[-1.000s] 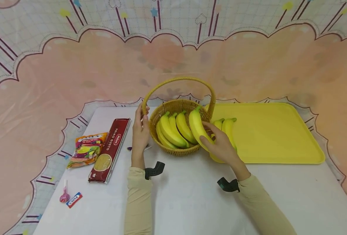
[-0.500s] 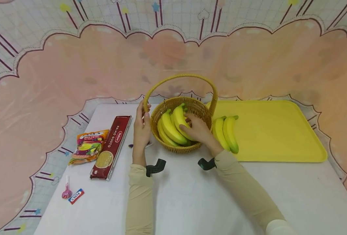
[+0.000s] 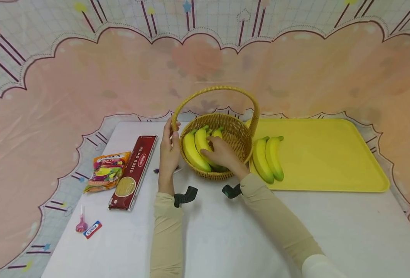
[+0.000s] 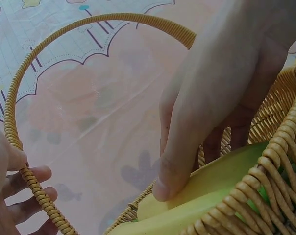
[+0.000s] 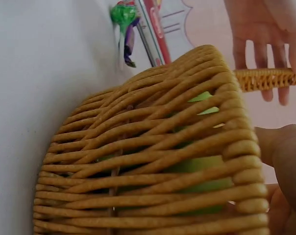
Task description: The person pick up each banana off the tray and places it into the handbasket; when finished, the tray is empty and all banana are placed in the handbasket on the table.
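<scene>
A yellow wicker basket [image 3: 216,176] stands on the white table with several bananas in it. My left hand [image 3: 169,156] holds the left side of its hooped handle [image 3: 216,88], fingers behind and thumb in front. Inside the basket, my right hand [image 3: 225,156] grips a banana [image 3: 200,139] between thumb and fingers. Another banana [image 3: 192,152] lies directly left of it, and the tip of a further banana [image 3: 218,133] shows behind the fingers. In the left wrist view, the right thumb presses on the yellow peel [image 4: 211,176]. The basket wall hides most fruit from the right wrist view.
Two bananas [image 3: 268,158] lie side by side on the left end of a yellow tray [image 3: 333,154]. Left of the basket are a red spaghetti pack [image 3: 133,172], a candy bag [image 3: 108,172], a pink lollipop [image 3: 81,224] and a small wrapped sweet [image 3: 92,230]. A green lollipop [image 5: 123,13] lies beside the basket.
My right hand has carried the banana leftward from above the basket's right rim down among the other bananas. The left hand stays on the handle. The view has shifted slightly.
</scene>
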A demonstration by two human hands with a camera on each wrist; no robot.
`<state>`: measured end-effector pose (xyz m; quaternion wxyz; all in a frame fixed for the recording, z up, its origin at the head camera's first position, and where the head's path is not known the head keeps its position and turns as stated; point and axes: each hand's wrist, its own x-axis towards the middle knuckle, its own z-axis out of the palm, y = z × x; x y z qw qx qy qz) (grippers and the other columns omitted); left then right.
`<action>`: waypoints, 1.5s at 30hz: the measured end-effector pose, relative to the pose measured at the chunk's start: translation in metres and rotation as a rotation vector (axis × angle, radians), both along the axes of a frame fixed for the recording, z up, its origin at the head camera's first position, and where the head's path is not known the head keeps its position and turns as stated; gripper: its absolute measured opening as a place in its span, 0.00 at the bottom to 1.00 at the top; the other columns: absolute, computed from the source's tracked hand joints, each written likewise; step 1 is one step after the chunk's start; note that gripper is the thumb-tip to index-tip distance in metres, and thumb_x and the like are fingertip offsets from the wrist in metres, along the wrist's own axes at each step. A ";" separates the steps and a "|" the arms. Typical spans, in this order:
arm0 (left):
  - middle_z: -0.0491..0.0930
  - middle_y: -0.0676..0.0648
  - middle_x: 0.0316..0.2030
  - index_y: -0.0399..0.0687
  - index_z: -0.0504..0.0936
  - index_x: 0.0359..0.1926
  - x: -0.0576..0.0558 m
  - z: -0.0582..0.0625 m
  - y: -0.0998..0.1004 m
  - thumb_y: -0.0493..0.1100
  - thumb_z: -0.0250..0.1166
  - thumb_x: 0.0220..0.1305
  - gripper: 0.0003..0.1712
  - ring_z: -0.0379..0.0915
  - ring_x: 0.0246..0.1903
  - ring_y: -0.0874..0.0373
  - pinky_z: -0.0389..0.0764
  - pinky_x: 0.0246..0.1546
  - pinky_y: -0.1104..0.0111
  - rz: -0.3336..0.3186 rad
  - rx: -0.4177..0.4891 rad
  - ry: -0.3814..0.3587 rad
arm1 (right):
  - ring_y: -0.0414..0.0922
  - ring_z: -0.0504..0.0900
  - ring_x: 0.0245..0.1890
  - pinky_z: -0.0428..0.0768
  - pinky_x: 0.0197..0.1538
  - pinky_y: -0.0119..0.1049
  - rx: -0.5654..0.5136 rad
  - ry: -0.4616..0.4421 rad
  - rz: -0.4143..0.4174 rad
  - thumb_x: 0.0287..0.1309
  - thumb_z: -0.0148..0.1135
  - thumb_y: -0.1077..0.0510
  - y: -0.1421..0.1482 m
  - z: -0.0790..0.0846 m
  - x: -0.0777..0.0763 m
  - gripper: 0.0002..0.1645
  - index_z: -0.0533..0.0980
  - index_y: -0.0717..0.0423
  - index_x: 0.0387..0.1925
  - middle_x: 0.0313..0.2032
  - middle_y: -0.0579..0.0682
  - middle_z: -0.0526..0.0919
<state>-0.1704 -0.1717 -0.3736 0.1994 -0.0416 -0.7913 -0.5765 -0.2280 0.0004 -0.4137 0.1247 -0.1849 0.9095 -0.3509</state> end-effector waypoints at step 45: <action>0.68 0.37 0.61 0.48 0.53 0.72 -0.006 -0.011 -0.002 0.38 0.42 0.74 0.27 0.60 0.66 0.48 0.60 0.67 0.51 0.010 0.007 -0.005 | 0.63 0.65 0.61 0.66 0.62 0.57 -0.133 -0.015 -0.371 0.66 0.49 0.50 0.185 -0.058 0.045 0.41 0.47 0.63 0.72 0.64 0.68 0.62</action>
